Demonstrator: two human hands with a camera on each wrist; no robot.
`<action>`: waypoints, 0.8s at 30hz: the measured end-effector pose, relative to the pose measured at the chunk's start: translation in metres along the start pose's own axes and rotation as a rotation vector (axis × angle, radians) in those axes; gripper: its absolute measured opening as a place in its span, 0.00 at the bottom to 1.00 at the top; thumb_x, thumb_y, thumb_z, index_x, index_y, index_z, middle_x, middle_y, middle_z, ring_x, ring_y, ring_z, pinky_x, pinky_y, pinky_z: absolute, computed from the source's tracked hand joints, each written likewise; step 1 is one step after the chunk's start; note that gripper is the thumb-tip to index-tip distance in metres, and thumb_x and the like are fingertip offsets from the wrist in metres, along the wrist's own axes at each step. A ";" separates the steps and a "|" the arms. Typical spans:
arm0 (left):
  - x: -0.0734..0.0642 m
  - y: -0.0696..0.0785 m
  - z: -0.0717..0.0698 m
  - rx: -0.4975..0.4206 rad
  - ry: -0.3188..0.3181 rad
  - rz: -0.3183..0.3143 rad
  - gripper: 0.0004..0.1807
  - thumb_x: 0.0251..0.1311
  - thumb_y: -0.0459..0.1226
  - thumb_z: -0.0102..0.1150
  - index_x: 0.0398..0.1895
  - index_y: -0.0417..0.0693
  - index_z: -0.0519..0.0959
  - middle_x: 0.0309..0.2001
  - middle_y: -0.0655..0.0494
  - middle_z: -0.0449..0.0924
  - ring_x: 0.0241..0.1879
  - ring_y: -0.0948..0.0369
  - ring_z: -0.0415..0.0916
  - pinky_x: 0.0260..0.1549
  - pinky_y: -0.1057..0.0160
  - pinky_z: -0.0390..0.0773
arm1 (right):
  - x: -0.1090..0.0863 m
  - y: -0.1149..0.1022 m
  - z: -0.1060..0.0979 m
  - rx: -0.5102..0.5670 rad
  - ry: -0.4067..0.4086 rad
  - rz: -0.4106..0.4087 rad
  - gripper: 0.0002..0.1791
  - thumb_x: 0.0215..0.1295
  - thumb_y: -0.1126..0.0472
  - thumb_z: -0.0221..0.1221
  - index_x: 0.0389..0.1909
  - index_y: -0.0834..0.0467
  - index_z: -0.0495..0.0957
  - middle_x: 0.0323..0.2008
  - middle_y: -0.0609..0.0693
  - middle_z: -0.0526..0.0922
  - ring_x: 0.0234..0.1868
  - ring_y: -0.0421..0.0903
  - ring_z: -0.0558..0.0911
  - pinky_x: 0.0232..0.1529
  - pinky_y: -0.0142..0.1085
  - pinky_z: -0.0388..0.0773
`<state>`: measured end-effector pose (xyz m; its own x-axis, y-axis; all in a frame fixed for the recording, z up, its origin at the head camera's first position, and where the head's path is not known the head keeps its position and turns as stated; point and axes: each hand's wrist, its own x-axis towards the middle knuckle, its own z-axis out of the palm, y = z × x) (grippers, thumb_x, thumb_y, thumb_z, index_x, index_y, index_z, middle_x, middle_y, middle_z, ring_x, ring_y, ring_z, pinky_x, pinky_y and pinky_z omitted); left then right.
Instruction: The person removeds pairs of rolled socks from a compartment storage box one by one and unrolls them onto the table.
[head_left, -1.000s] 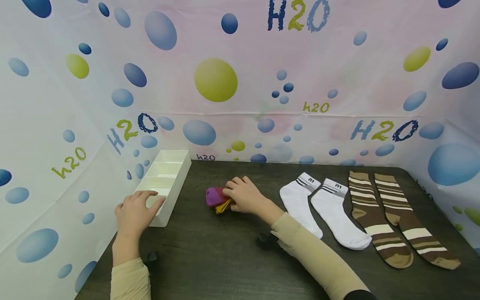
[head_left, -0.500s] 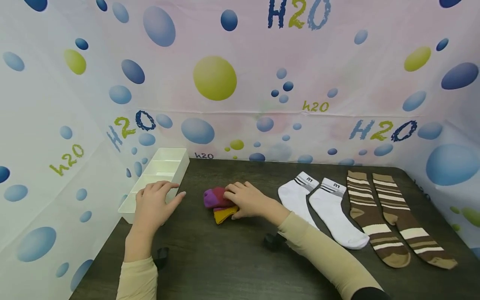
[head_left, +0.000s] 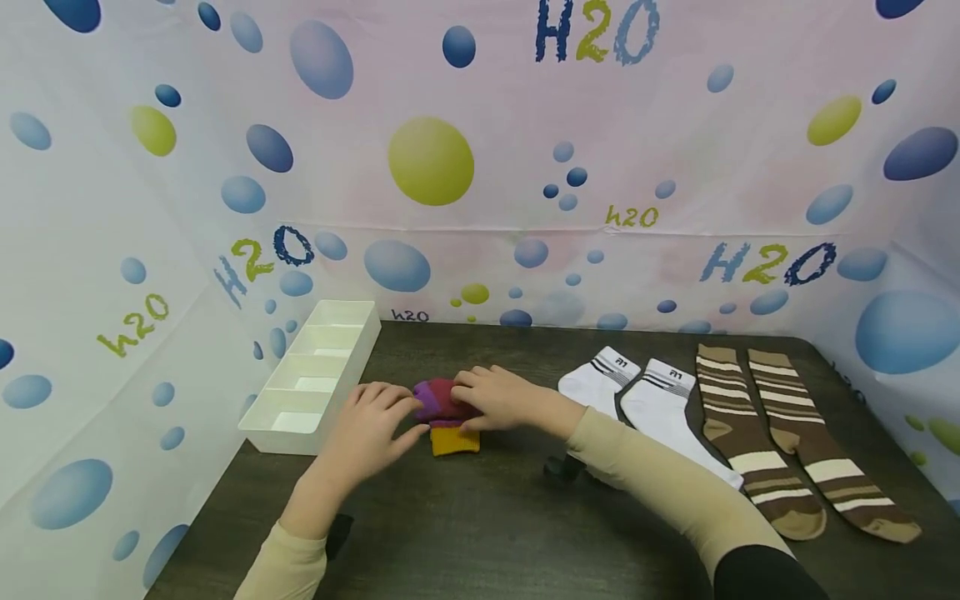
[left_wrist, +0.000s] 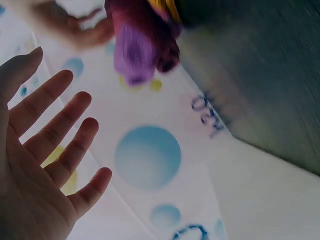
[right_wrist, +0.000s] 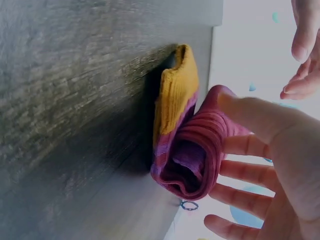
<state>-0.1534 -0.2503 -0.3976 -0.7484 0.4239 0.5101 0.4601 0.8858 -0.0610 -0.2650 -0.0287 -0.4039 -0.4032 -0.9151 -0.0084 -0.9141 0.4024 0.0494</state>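
A rolled pair of socks (head_left: 444,397) in maroon and purple lies on the dark table, its mustard ribbed cuff (head_left: 455,442) sticking out flat toward the person. My right hand (head_left: 501,400) holds the roll from the right; the right wrist view has the thumb at the top of the coiled sock (right_wrist: 197,150) and the fingers along its far side. At the roll's left, my left hand (head_left: 371,429) reaches in with fingers spread and holds nothing. In the left wrist view, the left hand's palm (left_wrist: 45,160) shows below the purple toe part (left_wrist: 135,55).
A white tray (head_left: 318,410) divided into several compartments stands at the left, beside the left hand. To the right lie two white socks (head_left: 667,417) partly under the right sleeve, then two brown striped socks (head_left: 757,433). A bubble-printed backdrop (head_left: 480,167) borders the table.
My left hand has moved right, from the tray to beside the rolled socks. The right hand stays at the roll, while the mustard cuff has turned and shows more, flat toward the person.
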 end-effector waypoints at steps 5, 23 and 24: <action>0.002 0.012 0.019 -0.006 -0.085 0.106 0.17 0.54 0.52 0.68 0.41 0.54 0.84 0.42 0.57 0.82 0.47 0.55 0.75 0.52 0.49 0.73 | 0.010 0.002 0.003 -0.106 0.037 -0.015 0.21 0.67 0.41 0.56 0.53 0.49 0.75 0.53 0.49 0.76 0.48 0.46 0.77 0.45 0.39 0.77; -0.004 0.037 0.037 -0.175 -0.580 -0.007 0.31 0.57 0.55 0.64 0.62 0.52 0.75 0.60 0.53 0.76 0.61 0.52 0.73 0.56 0.36 0.69 | 0.017 0.006 0.012 0.030 0.019 0.085 0.13 0.61 0.48 0.65 0.37 0.51 0.74 0.35 0.46 0.77 0.32 0.41 0.75 0.33 0.34 0.66; -0.004 0.039 0.038 -0.174 -0.579 -0.004 0.32 0.57 0.55 0.64 0.62 0.52 0.75 0.61 0.53 0.76 0.61 0.51 0.73 0.56 0.36 0.70 | 0.016 0.006 0.012 0.033 0.016 0.094 0.14 0.61 0.48 0.65 0.37 0.51 0.74 0.35 0.46 0.77 0.32 0.41 0.75 0.32 0.34 0.66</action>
<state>-0.1506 -0.2106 -0.4343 -0.8664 0.4976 -0.0427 0.4913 0.8645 0.1066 -0.2777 -0.0410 -0.4162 -0.4870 -0.8733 0.0106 -0.8732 0.4871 0.0167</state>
